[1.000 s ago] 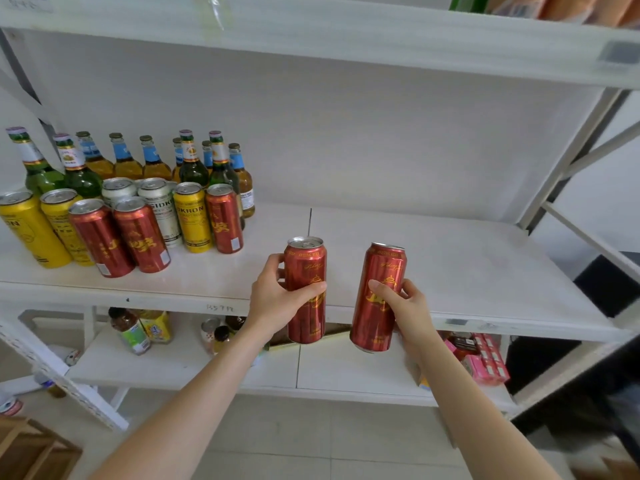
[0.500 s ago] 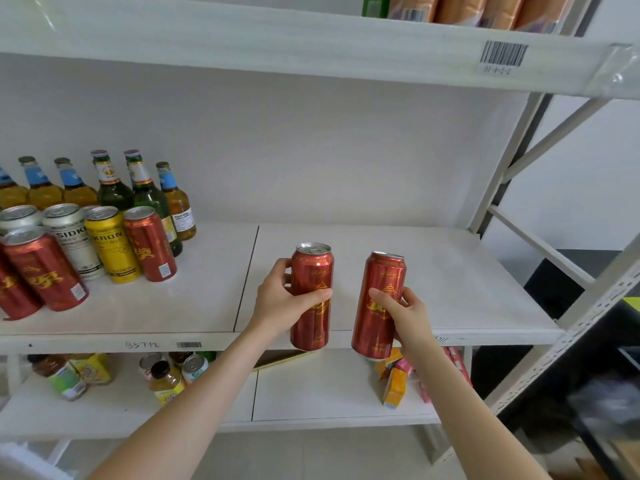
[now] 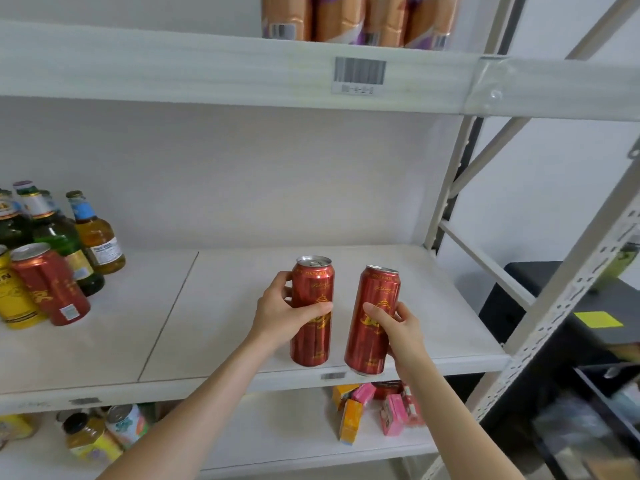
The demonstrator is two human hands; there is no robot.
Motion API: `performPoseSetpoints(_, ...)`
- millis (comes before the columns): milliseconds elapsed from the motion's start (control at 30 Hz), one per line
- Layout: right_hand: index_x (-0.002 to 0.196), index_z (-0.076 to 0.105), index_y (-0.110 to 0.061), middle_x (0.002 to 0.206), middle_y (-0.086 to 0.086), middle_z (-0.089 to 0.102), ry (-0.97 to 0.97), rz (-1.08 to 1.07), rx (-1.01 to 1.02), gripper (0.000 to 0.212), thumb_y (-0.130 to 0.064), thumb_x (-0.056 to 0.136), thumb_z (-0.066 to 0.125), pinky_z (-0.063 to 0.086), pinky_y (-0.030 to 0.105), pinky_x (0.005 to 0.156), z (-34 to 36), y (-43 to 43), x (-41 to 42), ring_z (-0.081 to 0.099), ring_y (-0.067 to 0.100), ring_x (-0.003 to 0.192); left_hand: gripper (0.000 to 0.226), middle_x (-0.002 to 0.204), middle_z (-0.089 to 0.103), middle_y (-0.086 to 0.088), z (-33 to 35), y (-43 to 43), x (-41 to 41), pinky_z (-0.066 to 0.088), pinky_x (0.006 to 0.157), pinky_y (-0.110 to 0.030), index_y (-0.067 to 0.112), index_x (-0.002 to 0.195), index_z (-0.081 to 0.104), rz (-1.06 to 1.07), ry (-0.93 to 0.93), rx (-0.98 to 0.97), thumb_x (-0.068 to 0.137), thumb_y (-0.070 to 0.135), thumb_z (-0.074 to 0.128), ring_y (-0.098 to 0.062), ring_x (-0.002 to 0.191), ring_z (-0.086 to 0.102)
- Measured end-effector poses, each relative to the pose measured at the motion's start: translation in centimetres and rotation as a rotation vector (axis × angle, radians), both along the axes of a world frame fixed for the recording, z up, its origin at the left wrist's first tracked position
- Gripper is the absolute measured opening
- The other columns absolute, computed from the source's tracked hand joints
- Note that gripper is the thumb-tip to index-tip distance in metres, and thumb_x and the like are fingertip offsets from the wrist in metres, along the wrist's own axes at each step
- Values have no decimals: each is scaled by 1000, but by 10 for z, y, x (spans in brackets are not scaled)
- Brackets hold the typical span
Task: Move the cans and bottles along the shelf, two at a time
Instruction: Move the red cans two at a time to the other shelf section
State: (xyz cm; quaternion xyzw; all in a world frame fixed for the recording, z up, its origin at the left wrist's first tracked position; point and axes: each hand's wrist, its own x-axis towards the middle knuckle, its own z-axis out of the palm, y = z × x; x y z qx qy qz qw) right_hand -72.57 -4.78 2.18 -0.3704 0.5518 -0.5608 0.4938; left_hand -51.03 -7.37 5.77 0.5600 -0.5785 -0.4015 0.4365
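My left hand [image 3: 282, 315] grips a tall red can [image 3: 312, 289] around its middle, upright over the front of the white shelf [image 3: 214, 299]. My right hand [image 3: 400, 329] holds a second red can [image 3: 375, 299], tilted slightly, its base at the shelf's front edge. At the far left of the same shelf stand a red can [image 3: 52, 285], a yellow can [image 3: 14, 299], green bottles [image 3: 60, 237] and an amber bottle [image 3: 98, 237].
The shelf above carries orange packs [image 3: 360, 17] and a barcode label [image 3: 360, 72]. The lower shelf holds small orange and pink cartons [image 3: 374, 408] and jars and cans [image 3: 104, 433]. A perforated grey upright [image 3: 554, 323] and diagonal braces stand on the right, with a dark unit [image 3: 588, 341] beyond.
Both hands with their red cans have shifted right along the shelf. The group of cans and bottles has slid to the left edge of view, and the cans now sit over the shelf's right panel.
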Motion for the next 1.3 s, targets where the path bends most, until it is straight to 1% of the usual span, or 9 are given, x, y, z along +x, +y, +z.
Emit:
performPoseSetpoints(100, 106, 63, -20, 103, 8, 72, 18, 31, 6, 44, -32, 71, 85, 59, 40, 75, 4, -1, -38, 72, 23, 90, 69, 99, 71, 8, -3, 3, -39, 57, 85, -43, 41, 103, 56, 10, 8, 12, 44, 58, 86, -12, 91, 68)
performPoseSetpoints(200, 107, 63, -20, 102, 8, 73, 36, 64, 3, 53, -36, 64, 89, 59, 41, 75, 9, 0, -76, 73, 22, 89, 70, 100, 70, 6, -4, 8, -77, 57, 85, -44, 41, 103, 56, 25, 26, 23, 43, 58, 86, -13, 92, 68)
performPoseSetpoints(267, 106, 63, -22, 103, 8, 72, 44, 82, -5, 50, -35, 65, 89, 59, 39, 74, 11, 1, -98, 73, 21, 88, 70, 101, 71, 5, -5, 11, -99, 57, 86, -44, 41, 104, 56, 30, 46, 34, 42, 58, 86, -14, 92, 69)
performPoseSetpoints(400, 101, 60, -29, 100, 1, 72, 43, 106, -15, 40, -34, 70, 85, 55, 26, 63, 14, 0, -131, 73, 14, 84, 72, 103, 70, 5, -5, 13, -131, 57, 87, -43, 40, 106, 56, 32, 62, 53, 43, 57, 86, -14, 93, 68)
performPoseSetpoints(667, 101, 62, -31, 89, -8, 74, 13, 68, -30, 41, -34, 68, 86, 55, 22, 59, 9, -35, -162, 73, 9, 82, 70, 101, 71, 4, -5, -25, -165, 56, 88, -45, 37, 103, 57, -7, 43, 71, 41, 52, 87, -15, 93, 69)
performPoseSetpoints(767, 101, 62, -33, 89, -13, 74, 10, 58, -37, 42, -37, 67, 87, 54, 24, 64, 3, -53, -170, 72, 6, 84, 69, 100, 71, 2, -8, -44, -173, 57, 87, -45, 37, 101, 58, -17, 42, 77, 40, 50, 88, -16, 92, 69)
performPoseSetpoints(900, 104, 62, -30, 90, -13, 74, -5, 44, -37, 56, -44, 57, 88, 53, 26, 67, 0, -79, -179, 72, 6, 84, 70, 100, 71, 1, -12, -68, -182, 57, 86, -45, 35, 102, 57, -21, 13, 84, 41, 47, 88, -17, 92, 69)
performPoseSetpoints(1067, 107, 63, -23, 97, 0, 74, -28, 39, -52, 53, -32, 62, 89, 56, 31, 70, -5, -118, -191, 73, 15, 87, 66, 98, 72, 4, -19, -104, -190, 58, 85, -42, 38, 100, 58, -3, 7, 71, 42, 45, 89, -13, 91, 69)
performPoseSetpoints(1300, 113, 59, -22, 103, 3, 72, 31, 22, -85, 55, -29, 67, 89, 55, 30, 72, -14, -181, -208, 72, 17, 90, 67, 102, 70, 1, -26, -158, -208, 57, 84, -38, 31, 107, 57, -1, -33, 1, 50, 34, 93, -15, 93, 68)
